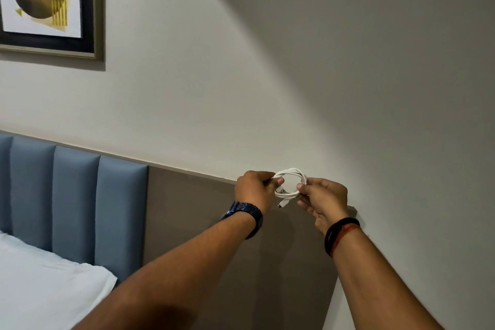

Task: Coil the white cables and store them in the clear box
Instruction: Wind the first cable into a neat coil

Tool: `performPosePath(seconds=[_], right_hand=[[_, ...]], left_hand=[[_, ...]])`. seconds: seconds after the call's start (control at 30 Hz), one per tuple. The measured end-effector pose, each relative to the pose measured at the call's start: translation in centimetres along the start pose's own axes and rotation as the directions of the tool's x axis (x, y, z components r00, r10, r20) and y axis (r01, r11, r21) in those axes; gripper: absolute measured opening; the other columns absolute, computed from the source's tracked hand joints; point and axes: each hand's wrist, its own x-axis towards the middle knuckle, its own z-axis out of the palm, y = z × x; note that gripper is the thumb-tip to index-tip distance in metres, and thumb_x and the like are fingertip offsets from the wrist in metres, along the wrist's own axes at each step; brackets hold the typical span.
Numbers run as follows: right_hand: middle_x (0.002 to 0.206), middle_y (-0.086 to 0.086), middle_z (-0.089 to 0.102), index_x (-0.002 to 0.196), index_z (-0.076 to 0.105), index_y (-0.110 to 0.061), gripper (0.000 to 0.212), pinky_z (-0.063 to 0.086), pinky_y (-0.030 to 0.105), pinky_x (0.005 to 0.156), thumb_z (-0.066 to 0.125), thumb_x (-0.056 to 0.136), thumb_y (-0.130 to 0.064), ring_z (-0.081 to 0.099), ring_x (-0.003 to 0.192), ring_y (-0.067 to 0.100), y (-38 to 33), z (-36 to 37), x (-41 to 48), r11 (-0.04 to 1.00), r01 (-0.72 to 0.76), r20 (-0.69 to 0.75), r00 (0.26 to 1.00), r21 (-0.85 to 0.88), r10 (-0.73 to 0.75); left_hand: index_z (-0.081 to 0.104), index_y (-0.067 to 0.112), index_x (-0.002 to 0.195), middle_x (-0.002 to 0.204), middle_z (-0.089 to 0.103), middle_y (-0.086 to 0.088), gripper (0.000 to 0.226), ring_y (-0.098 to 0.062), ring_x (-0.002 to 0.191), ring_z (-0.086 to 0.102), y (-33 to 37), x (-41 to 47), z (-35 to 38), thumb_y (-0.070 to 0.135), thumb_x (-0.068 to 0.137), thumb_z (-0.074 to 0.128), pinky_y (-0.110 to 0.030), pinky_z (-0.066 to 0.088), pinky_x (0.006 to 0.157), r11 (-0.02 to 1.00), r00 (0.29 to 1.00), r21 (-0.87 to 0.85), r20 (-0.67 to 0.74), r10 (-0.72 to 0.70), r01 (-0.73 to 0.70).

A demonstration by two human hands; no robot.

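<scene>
Bed (40,284) and blue headboard (75,203) low left; clear box nowhere in view. Both arms raised before the wall. Left hand (254,190) pinches the left side of the coiled white cable (290,182), right hand (321,195) clamps its right side. Coil stands upright between them; a plug end (281,205) dangles below, nearer the right hand, probably next to tuck.

Arms: bare to the elbow, no sleeves visible
Left wrist: dark blue watch (247,215) with link band
Right wrist: black bangle (338,232) beside a reddish-orange thread (345,236)
</scene>
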Motion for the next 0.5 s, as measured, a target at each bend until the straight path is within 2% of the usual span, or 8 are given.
performPosePath(seconds=[0.07,0.13,0.27,0.4,0.5], right_hand=[[0.079,0.012,0.07,0.078,0.068,-0.009,0.015,0.058,0.032,0.065,0.069,0.074,0.006,0.067,0.069,0.024,-0.03,0.07,-0.08,0.999,0.03,-0.014,0.999,0.013,-0.03],[0.081,0.014,0.07,0.081,0.068,-0.007,0.019,0.056,0.029,0.061,0.068,0.072,0.009,0.066,0.069,0.024,-0.03,0.04,-0.23,0.998,0.049,-0.011,0.999,0.042,-0.048],[0.086,0.015,0.069,0.078,0.065,-0.01,0.021,0.057,0.031,0.064,0.067,0.072,0.01,0.067,0.074,0.026,0.1,-0.32,-0.18,0.996,0.051,0.004,0.999,0.069,-0.051],[0.079,0.011,0.069,0.078,0.065,-0.011,0.016,0.057,0.034,0.068,0.07,0.075,0.004,0.065,0.07,0.022,0.19,-0.61,-0.07,0.998,0.054,0.028,0.998,0.028,-0.055],[0.072,0.009,0.066,0.081,0.065,-0.008,0.016,0.054,0.028,0.057,0.07,0.074,0.005,0.063,0.063,0.019,0.28,-0.69,-0.11,0.998,0.055,0.059,0.997,0.022,-0.057]], left_hand=[[0.075,0.016,0.082,0.067,0.071,-0.005,0.017,-0.015,0.06,0.058,-0.05,-0.07,0.05,0.03,0.083,0.067,-0.017,0.037,0.052,1.0,1.0,0.027,0.021,0.006,-0.007],[0.075,0.016,0.083,0.063,0.067,-0.004,0.017,-0.012,0.054,0.053,-0.08,-0.13,0.1,0.03,0.083,0.067,-0.016,0.034,0.049,0.999,0.999,0.039,0.036,-0.004,0.003],[0.076,0.016,0.085,0.058,0.061,-0.002,0.016,-0.009,0.05,0.048,-0.13,-0.18,0.08,0.03,0.083,0.067,-0.018,0.033,0.05,1.0,0.996,0.018,0.084,-0.014,0.012],[0.076,0.015,0.085,0.062,0.066,-0.001,0.017,-0.012,0.057,0.057,-0.21,-0.24,0.1,0.029,0.083,0.067,-0.019,0.04,0.054,1.0,0.995,-0.008,0.101,-0.022,0.023],[0.076,0.015,0.085,0.071,0.072,-0.009,0.018,-0.023,0.07,0.065,-0.38,-0.1,0.02,0.03,0.083,0.067,-0.026,0.047,0.063,1.0,0.996,0.007,0.09,-0.015,0.014]])
